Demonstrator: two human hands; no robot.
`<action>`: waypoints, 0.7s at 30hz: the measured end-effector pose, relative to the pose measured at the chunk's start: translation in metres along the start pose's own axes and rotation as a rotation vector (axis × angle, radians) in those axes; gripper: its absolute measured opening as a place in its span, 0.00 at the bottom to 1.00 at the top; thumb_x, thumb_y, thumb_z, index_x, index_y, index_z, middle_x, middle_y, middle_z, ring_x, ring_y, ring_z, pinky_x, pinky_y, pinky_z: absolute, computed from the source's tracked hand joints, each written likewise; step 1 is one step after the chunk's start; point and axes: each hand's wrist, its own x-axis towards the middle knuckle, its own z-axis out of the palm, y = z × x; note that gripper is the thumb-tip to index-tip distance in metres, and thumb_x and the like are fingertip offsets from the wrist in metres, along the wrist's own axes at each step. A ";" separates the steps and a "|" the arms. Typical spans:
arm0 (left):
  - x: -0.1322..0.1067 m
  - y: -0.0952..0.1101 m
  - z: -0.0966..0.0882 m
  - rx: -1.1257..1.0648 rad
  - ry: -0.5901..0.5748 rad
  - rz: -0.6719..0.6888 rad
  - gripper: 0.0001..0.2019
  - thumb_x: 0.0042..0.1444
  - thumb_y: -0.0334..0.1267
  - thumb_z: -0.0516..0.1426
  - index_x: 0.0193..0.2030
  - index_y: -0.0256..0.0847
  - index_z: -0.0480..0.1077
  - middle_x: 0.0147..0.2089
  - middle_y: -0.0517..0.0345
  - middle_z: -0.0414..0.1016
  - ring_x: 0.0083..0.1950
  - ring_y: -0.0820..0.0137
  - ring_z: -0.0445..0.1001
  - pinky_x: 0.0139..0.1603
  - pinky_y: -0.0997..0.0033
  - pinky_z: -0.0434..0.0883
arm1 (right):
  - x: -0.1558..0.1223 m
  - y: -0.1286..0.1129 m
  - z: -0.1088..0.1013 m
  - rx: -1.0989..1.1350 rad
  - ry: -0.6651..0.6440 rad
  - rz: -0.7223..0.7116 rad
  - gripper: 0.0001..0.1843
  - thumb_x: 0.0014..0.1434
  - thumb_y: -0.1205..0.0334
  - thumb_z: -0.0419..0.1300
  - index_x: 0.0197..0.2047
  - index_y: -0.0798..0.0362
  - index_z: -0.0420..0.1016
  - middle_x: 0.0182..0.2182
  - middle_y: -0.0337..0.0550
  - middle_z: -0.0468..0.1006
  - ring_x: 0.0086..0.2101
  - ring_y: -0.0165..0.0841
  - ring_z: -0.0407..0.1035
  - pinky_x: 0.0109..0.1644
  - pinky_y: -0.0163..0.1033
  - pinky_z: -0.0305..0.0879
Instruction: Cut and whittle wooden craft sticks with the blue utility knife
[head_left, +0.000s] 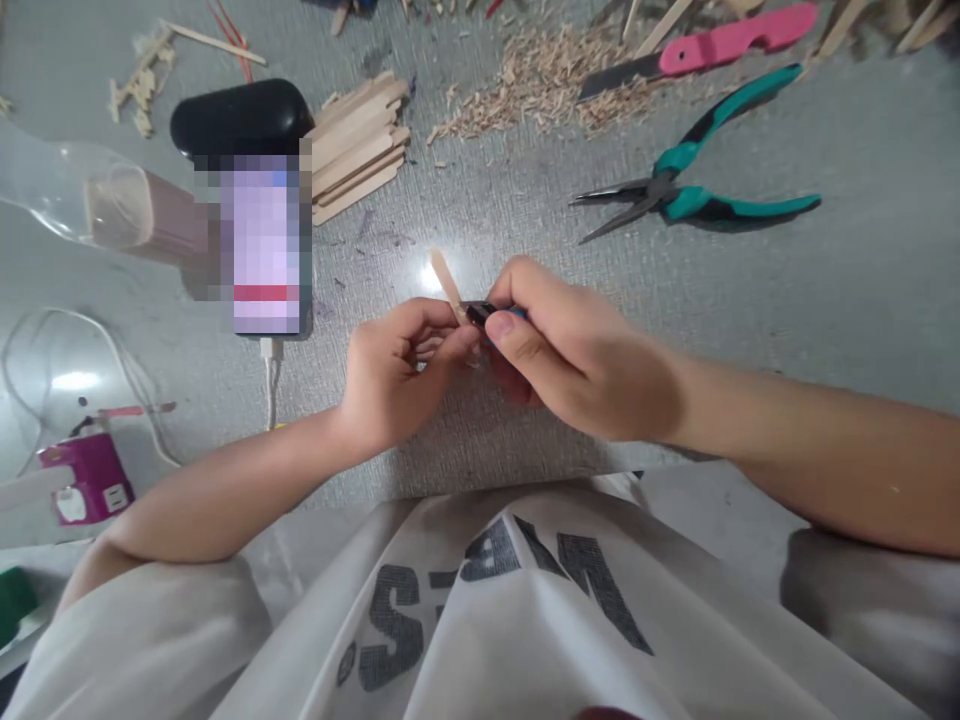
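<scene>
My left hand [401,375] pinches a thin wooden craft stick [445,276] between thumb and fingers, its free end pointing up and away. Wrapped in my right hand [574,350] are small pliers [477,313] with dark metal jaws; a bit of blue shows at the grip. Their jaws meet the stick right at my left fingertips. Most of the pliers' handle is hidden by my right fingers, so I cannot tell how far the jaws are closed. Both hands are close together over the grey table [405,450].
Long-nose pliers [675,190] with teal handles lie spread at right. Behind them are a pink-handled knife [735,42] and wood shavings [525,80]. Craft sticks [360,145], a black case [240,115], a phone [266,240], a bottle [112,205] and a purple adapter [90,475] occupy the left.
</scene>
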 end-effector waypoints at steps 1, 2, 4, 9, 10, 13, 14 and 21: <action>-0.001 0.001 -0.001 0.027 -0.005 0.017 0.12 0.78 0.48 0.71 0.47 0.42 0.85 0.39 0.57 0.91 0.36 0.72 0.90 0.37 0.78 0.86 | 0.000 0.000 -0.002 -0.011 -0.011 0.000 0.12 0.86 0.55 0.54 0.45 0.43 0.61 0.26 0.30 0.74 0.26 0.33 0.66 0.36 0.45 0.59; -0.001 0.002 -0.002 0.059 -0.008 0.030 0.12 0.79 0.48 0.70 0.47 0.42 0.85 0.39 0.57 0.91 0.36 0.72 0.90 0.37 0.77 0.85 | -0.001 -0.001 -0.004 -0.021 -0.024 0.001 0.12 0.86 0.56 0.54 0.45 0.43 0.62 0.27 0.30 0.74 0.26 0.33 0.67 0.36 0.45 0.59; -0.002 0.003 -0.004 0.128 -0.013 0.039 0.13 0.79 0.49 0.69 0.47 0.42 0.86 0.39 0.56 0.91 0.35 0.72 0.88 0.36 0.77 0.84 | -0.001 -0.004 -0.009 -0.038 -0.052 0.006 0.11 0.87 0.57 0.54 0.46 0.44 0.63 0.27 0.30 0.75 0.27 0.32 0.68 0.38 0.44 0.61; -0.006 0.003 -0.007 0.250 0.003 0.030 0.10 0.77 0.44 0.68 0.46 0.41 0.86 0.34 0.56 0.87 0.31 0.73 0.82 0.32 0.75 0.79 | -0.002 -0.006 -0.012 -0.070 -0.040 -0.022 0.12 0.88 0.55 0.54 0.47 0.45 0.66 0.27 0.30 0.72 0.27 0.32 0.67 0.40 0.44 0.61; -0.006 0.004 -0.007 0.280 0.013 0.042 0.09 0.77 0.42 0.68 0.46 0.41 0.86 0.33 0.57 0.86 0.30 0.73 0.81 0.32 0.75 0.78 | -0.003 -0.006 -0.012 -0.081 -0.034 -0.027 0.12 0.88 0.55 0.54 0.47 0.45 0.67 0.27 0.30 0.72 0.27 0.32 0.66 0.40 0.43 0.61; -0.005 0.008 -0.008 0.381 0.038 0.123 0.08 0.77 0.40 0.68 0.45 0.41 0.87 0.32 0.59 0.86 0.28 0.75 0.78 0.31 0.75 0.74 | -0.003 -0.004 -0.013 -0.118 -0.038 -0.033 0.11 0.88 0.55 0.54 0.48 0.46 0.69 0.28 0.31 0.72 0.28 0.32 0.66 0.40 0.43 0.61; -0.004 0.010 -0.008 0.412 0.043 0.159 0.08 0.77 0.40 0.68 0.45 0.42 0.87 0.31 0.59 0.86 0.28 0.75 0.78 0.30 0.75 0.72 | -0.004 -0.004 -0.013 -0.128 -0.040 -0.036 0.11 0.88 0.56 0.54 0.48 0.46 0.70 0.28 0.31 0.72 0.28 0.32 0.66 0.40 0.43 0.61; 0.005 0.017 -0.012 0.485 -0.051 0.297 0.13 0.83 0.37 0.62 0.44 0.41 0.86 0.32 0.60 0.85 0.31 0.75 0.79 0.35 0.74 0.73 | -0.003 -0.004 -0.017 -0.180 -0.033 -0.053 0.11 0.87 0.58 0.54 0.51 0.48 0.76 0.27 0.30 0.71 0.27 0.31 0.65 0.39 0.41 0.61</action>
